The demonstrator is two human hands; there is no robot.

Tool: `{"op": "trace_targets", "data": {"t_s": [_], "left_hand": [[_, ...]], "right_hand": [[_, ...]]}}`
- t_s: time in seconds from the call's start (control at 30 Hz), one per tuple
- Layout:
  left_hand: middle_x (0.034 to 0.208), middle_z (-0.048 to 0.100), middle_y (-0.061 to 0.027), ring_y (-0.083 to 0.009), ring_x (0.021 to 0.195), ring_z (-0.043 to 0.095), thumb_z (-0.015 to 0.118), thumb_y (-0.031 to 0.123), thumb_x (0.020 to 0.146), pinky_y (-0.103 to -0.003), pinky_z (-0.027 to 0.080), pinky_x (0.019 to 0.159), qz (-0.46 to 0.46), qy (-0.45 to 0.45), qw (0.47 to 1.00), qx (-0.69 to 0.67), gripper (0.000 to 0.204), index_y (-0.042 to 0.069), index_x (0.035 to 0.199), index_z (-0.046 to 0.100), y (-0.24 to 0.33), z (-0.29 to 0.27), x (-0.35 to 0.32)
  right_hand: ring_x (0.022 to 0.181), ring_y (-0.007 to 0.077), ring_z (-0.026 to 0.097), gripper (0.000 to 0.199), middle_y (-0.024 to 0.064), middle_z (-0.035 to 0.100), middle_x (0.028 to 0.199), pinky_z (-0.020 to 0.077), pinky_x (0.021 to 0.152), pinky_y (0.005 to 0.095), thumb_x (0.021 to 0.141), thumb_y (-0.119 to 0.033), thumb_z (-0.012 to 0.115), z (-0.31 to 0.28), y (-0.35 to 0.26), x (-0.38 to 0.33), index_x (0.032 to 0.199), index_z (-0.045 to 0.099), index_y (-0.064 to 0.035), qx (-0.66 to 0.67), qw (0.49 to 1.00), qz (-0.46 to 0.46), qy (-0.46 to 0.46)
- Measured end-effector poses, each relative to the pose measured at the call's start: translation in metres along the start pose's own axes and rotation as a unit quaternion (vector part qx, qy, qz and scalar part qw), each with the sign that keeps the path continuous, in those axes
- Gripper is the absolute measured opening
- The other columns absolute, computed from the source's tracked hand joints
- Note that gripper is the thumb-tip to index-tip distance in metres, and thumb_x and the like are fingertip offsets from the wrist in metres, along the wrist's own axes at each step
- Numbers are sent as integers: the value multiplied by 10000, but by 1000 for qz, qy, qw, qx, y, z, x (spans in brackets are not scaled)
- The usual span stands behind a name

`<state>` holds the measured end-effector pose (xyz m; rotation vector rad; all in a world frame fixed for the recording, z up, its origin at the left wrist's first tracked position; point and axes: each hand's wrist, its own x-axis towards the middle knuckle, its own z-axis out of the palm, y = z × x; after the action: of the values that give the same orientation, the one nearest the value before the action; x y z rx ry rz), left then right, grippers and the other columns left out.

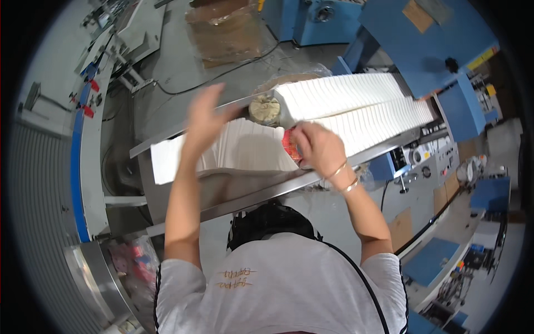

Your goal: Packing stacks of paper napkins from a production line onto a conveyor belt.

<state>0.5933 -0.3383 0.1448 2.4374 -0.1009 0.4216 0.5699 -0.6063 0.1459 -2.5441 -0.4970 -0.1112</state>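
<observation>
My left hand [207, 117], blurred by motion, is raised over a row of white folded sheets [245, 147]; its thumb stands apart from the fingers and nothing shows in it. At the right end of that row, my right hand [322, 146] has its fingers curled at the edge of a red printed piece [290, 146], partly hidden behind them. Two longer rows of the same white sheets [345, 97] lie side by side to the right. A round, tan, wrapped-looking object [264, 109] sits between the rows, beyond my hands.
The rows lie in a long metal trough [261, 195] with raised edges, slanting up to the right. Blue machinery [417, 50] stands at its far right end. A flattened cardboard box [222, 33] and a black cable [222, 72] lie on the grey floor. Plastic-wrapped things [136, 259] are at lower left.
</observation>
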Motion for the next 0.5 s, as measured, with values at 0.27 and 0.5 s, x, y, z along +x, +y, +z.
{"op": "trace_targets", "data": {"t_s": [0.27, 0.5], "left_hand": [[1388, 459, -192, -307, 1269, 428, 403, 786, 812, -409, 325, 1048, -487, 97, 846, -194, 968, -11, 1360, 453, -243, -79, -162], [1194, 577, -219, -237, 1072, 556, 570, 686, 800, -311, 425, 897, -376, -43, 877, -295, 924, -158, 1175, 547, -225, -62, -128]], "right_hand": [[768, 417, 629, 484, 229, 652, 834, 511, 692, 447, 870, -468, 594, 92, -40, -29, 949, 591, 9, 59, 988, 118, -81], [1176, 365, 504, 576, 260, 614, 1108, 420, 949, 414, 830, -511, 614, 152, -71, -19, 1081, 660, 5, 18, 998, -22, 48]]}}
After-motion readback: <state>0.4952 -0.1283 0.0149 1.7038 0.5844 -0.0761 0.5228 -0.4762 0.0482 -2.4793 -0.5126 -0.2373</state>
